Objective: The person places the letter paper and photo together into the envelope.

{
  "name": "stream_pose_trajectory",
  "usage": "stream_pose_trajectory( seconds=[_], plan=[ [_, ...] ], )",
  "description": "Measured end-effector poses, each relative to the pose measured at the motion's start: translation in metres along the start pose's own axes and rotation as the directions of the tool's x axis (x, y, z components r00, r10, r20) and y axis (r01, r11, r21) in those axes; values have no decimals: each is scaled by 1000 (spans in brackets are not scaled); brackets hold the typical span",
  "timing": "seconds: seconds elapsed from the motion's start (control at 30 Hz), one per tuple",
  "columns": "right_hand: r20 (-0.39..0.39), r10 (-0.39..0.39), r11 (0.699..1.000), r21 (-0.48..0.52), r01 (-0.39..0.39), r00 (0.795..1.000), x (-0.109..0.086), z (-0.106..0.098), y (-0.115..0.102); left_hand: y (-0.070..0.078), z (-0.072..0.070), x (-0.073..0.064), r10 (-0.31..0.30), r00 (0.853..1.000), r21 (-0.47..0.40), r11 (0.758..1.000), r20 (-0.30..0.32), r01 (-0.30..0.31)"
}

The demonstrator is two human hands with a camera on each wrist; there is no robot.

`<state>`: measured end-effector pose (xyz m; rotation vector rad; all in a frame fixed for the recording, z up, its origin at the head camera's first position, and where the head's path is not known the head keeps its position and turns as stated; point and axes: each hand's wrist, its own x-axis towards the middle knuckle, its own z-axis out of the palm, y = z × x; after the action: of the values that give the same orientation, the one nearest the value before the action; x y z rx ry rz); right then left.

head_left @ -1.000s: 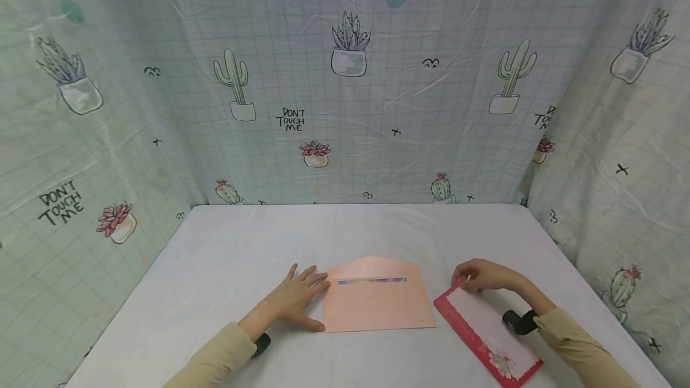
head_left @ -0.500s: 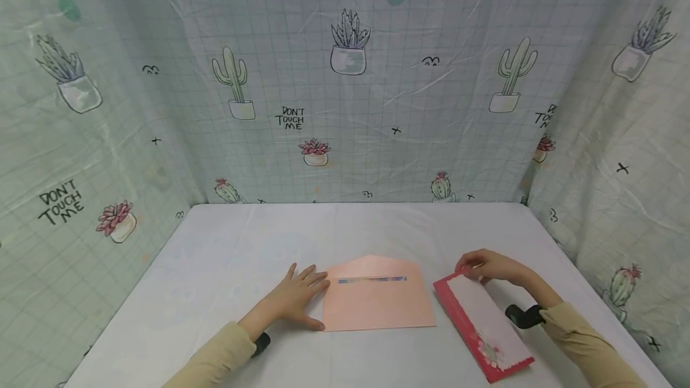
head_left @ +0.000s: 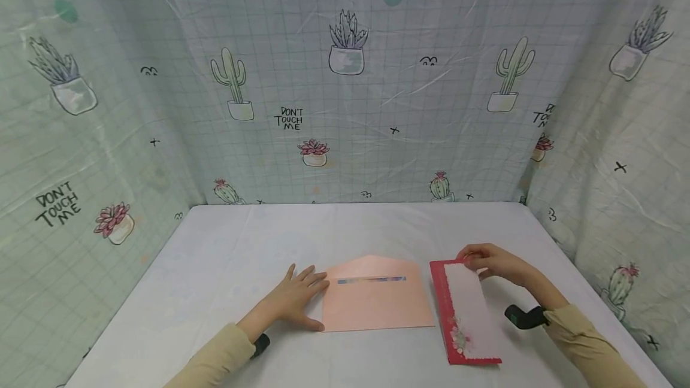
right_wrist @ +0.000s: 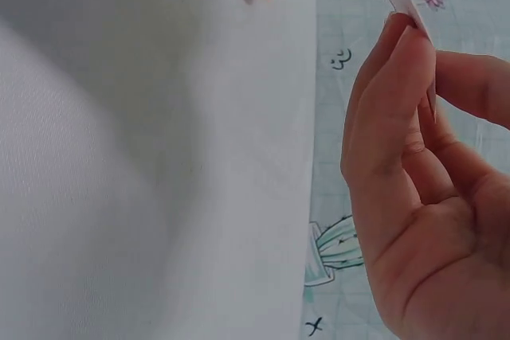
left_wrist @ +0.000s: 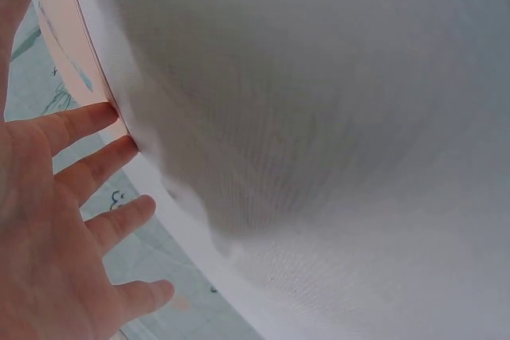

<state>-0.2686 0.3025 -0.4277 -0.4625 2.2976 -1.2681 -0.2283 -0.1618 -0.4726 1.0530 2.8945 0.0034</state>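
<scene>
A peach envelope (head_left: 377,307) lies on the white table in the head view, its pointed flap spread open at the far side. A thin strip of coloured print (head_left: 372,280) shows below the flap. My left hand (head_left: 299,298) rests at the envelope's left edge, fingers straight and spread; in the left wrist view two fingertips of this hand (left_wrist: 56,197) touch that edge. Right of the envelope, my right hand (head_left: 496,263) pinches the far end of a red-bordered card (head_left: 474,316) with a pale pink panel and printed flowers. Thumb and fingers of this hand (right_wrist: 422,189) hold the card's corner.
The white table (head_left: 259,232) extends behind and to both sides of the envelope. A cloth backdrop (head_left: 345,106) printed with cacti encloses the back and sides. Black wrist cameras (head_left: 525,317) sit under both forearms.
My right hand has moved slightly away from me, turning the card from a slant to nearly upright in the head view and bringing its near end leftward. The left hand and envelope stay put.
</scene>
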Motion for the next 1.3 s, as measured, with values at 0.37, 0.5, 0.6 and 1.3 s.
stream_pose_trajectory(
  seconds=[0.37, 0.5, 0.6, 1.3],
  plan=[
    [15, -20, 991, 132, 17, 1000, 2, 6, -4, -1, 2, -1, 8, 1000, 1, 1000, -5, -8],
    [33, -58, 980, 190, 50, 998, 4, 8, -4, -1, 2, -1, 9, 1000, 1, 1000, -7, -9],
    [59, -104, 972, 218, 89, 993, 5, 9, -3, -1, 2, -1, 9, 1000, -1, 1000, -9, -9],
    [53, -178, 942, 296, 155, 983, 14, 16, -5, -1, 2, -1, 8, 1000, 5, 1000, -13, -8]
  ],
)
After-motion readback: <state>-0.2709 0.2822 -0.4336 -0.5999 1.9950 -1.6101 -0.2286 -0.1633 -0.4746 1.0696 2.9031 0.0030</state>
